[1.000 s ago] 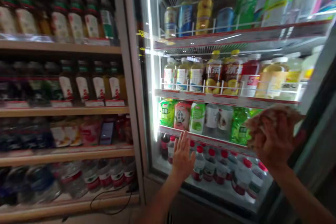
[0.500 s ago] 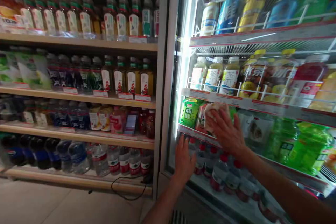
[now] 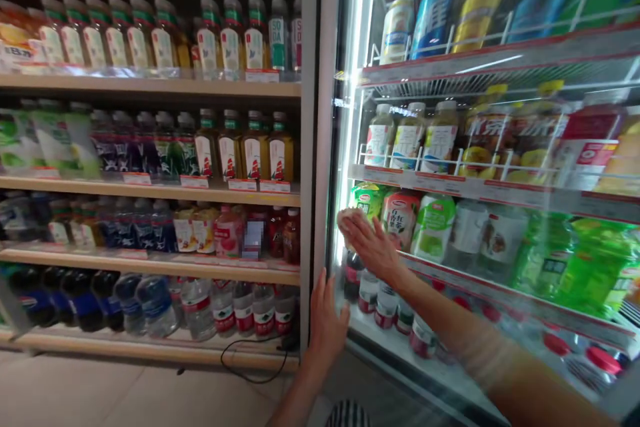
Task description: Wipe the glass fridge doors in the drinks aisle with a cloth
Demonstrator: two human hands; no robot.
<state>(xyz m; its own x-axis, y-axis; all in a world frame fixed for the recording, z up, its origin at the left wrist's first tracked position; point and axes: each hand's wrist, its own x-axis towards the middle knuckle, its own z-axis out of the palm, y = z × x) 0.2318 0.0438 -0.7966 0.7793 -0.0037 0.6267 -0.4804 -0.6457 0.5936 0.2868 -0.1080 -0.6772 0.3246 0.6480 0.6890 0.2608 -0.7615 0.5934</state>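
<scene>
With its fingers stretched over a crumpled pale cloth point(image 3: 344, 225), my right hand point(image 3: 374, 244) presses against the glass door point(image 3: 543, 167) of a lit drinks fridge, near the door's left edge. Behind the glass by that hand are a red-labelled bottle point(image 3: 399, 217) and a green-labelled bottle point(image 3: 434, 227). Lower and to the left, my left hand point(image 3: 327, 317) is open, fingers pointing up and thumb apart, at the fridge's grey door frame point(image 3: 327, 147). I see nothing in it.
Left of the fridge stands a wooden shelf unit point(image 3: 150, 85) filled with rows of drinks bottles. A black cable point(image 3: 250, 380) loops down onto the tiled floor point(image 3: 115, 390). Striped fabric point(image 3: 349, 413) shows at the bottom edge.
My right hand has moved left with the cloth, from the middle of the bottle row to the door's left edge. My left hand has shifted slightly left onto the frame.
</scene>
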